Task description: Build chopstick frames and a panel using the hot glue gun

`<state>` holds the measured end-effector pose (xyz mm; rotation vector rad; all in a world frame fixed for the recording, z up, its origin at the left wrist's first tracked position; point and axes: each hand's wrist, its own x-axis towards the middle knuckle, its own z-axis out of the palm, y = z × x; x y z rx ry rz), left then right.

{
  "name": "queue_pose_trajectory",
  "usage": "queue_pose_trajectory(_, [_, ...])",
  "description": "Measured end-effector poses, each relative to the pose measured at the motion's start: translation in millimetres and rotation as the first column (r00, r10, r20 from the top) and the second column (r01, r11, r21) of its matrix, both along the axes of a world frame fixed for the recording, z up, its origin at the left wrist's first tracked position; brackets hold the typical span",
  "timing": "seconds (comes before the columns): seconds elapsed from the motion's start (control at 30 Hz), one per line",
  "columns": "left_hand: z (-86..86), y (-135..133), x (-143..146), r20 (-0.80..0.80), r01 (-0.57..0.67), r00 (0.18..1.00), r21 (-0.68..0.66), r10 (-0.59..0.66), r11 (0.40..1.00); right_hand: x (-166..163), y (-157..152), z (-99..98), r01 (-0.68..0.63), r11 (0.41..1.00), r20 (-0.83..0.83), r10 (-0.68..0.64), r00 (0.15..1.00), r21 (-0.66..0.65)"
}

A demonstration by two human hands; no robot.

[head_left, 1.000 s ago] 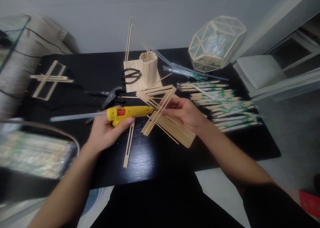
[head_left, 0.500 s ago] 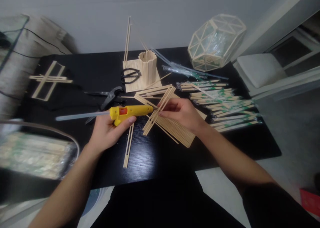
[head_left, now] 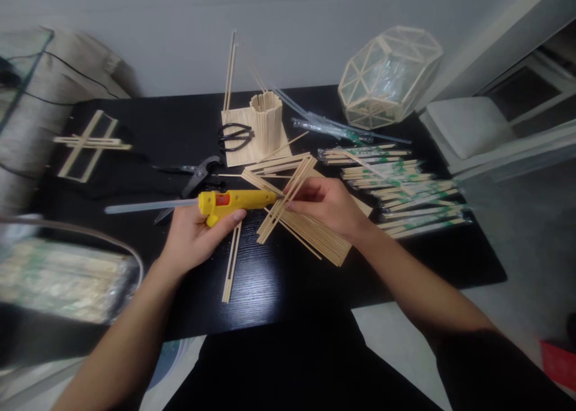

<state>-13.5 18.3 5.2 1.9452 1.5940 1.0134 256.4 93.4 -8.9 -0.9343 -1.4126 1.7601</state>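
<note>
The left hand (head_left: 191, 237) is clenched around a yellow glue gun (head_left: 236, 202), which lies level above the middle of the black counter (head_left: 279, 279) with its nozzle pointing to the person's right. A pale glue stick (head_left: 150, 206) juts out of the back of the gun toward the counter's left edge. The right hand (head_left: 330, 204) pinches a small bundle of wooden sticks (head_left: 283, 200) between thumb and fingertips; the bundle slants across the counter's middle, and the gun's nozzle meets it just beside those fingertips. Beneath the bundle a flat mat of sticks (head_left: 315, 231) rests on the counter, stretching toward the near edge.

Just beside the left hand, a pair of loose sticks (head_left: 231, 267) points toward the near edge. Black pliers (head_left: 195, 174) lie behind the gun. Toward the far edge stand a round stick cup (head_left: 266, 123) and scissors (head_left: 234, 136) on a stick panel. Wrapped chopsticks (head_left: 396, 189) are piled near the right edge, with a faceted stick frame (head_left: 389, 75) at the far right corner. A crossed stick frame (head_left: 87, 142) lies near the far left corner.
</note>
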Motion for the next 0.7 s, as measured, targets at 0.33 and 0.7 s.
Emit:
queue_pose_trajectory(0.33, [-1.5,-0.2,-0.6,0.002,-0.004,1.0,0.026,0.004,1.0,-0.3,-1.1,1.7,0.009,1.0,0.004,-0.009,1.0,-0.003])
queue_pose_trajectory(0.7, [1.7,-1.0,1.2,0.013,-0.024,1.0,-0.001,0.024,1.0,-1.0,-0.4,2.4,0.006,1.0,-0.001,-0.006,1.0,-0.001])
